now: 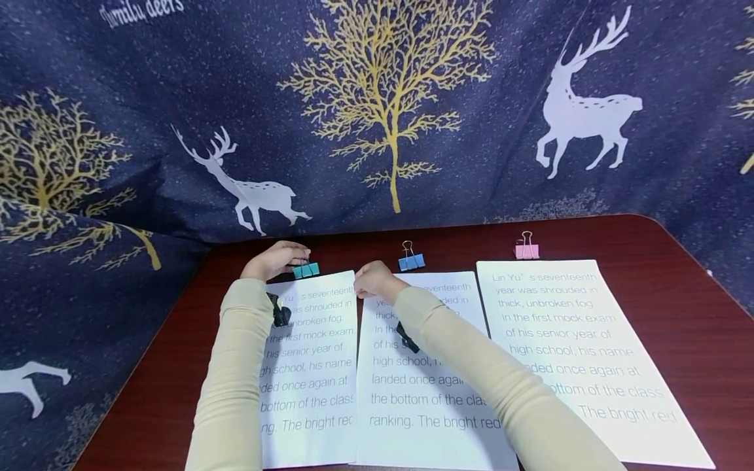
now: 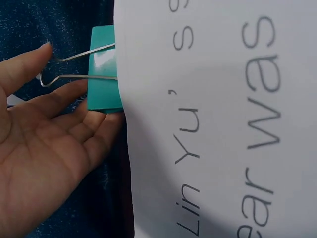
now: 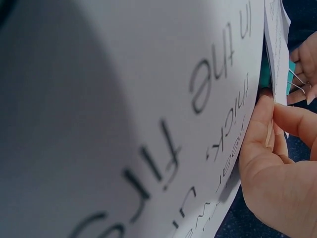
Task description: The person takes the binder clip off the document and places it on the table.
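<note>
My left hand (image 1: 272,260) pinches the wire handles of a teal binder clip (image 1: 306,270) at the top edge of the left stack of printed paper (image 1: 309,386). In the left wrist view the thumb presses one wire handle (image 2: 79,53), while the other fingers lie behind the clip. Its teal body meets the paper's edge there. My right hand (image 1: 374,280) is at the top right corner of the same stack, thumb and fingertips pinching the paper edge (image 3: 281,64) in the right wrist view.
A middle printed stack (image 1: 424,451) lies under my right forearm, with a blue binder clip (image 1: 411,263) at its top. Further right is another printed stack (image 1: 577,340) with a pink binder clip (image 1: 527,251). The dark red table (image 1: 159,392) ends at a patterned blue cloth (image 1: 353,183).
</note>
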Available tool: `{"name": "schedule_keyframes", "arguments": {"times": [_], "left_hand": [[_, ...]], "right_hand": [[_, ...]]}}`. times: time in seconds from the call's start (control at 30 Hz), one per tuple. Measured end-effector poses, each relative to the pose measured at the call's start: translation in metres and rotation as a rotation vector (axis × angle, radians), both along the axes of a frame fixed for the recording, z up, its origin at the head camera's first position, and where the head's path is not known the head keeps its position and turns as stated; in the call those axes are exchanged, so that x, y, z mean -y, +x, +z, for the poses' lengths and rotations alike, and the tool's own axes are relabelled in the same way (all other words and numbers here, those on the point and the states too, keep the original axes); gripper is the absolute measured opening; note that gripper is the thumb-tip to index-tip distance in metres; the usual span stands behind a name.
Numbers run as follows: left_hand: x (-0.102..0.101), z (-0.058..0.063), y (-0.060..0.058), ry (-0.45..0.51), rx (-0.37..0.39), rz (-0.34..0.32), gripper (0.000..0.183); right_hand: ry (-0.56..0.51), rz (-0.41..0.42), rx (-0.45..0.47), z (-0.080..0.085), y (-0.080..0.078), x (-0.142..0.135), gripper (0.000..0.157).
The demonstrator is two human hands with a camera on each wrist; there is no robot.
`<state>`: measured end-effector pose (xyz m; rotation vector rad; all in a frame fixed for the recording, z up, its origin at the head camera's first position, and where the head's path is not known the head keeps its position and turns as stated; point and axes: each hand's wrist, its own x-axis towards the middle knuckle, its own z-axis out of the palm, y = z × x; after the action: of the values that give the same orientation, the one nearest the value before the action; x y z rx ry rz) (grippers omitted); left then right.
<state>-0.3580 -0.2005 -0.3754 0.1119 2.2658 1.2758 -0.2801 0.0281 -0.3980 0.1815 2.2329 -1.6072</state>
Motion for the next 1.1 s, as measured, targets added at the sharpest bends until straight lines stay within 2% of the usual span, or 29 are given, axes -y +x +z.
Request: {"name": "schedule_keyframes", "arguments": {"times": [0.4,0.63,0.8,1.1], "left_hand": [[0.003,0.002,0.004,-0.025,-0.078,0.011,0.049],[0.002,-0.002,0.005,-0.048,-0.138,0.09,0.05],[0.004,-0.001,0.006,-0.081,-0.225,0.109,0.055],[0.002,0.011,0.01,-0.142,-0.392,0.135,0.052]], "right_hand": [[-0.004,0.004,0.009,-0.001,0.0,0.001,0.023],[0.028,-0.002,0.014,-0.002,-0.001,0.005,0.023],[0.058,-0.004,0.011,-0.003,-0.002,0.009,0.023],[0.067,0.005,0.007,-0.002,-0.003,0.01,0.017]]}}
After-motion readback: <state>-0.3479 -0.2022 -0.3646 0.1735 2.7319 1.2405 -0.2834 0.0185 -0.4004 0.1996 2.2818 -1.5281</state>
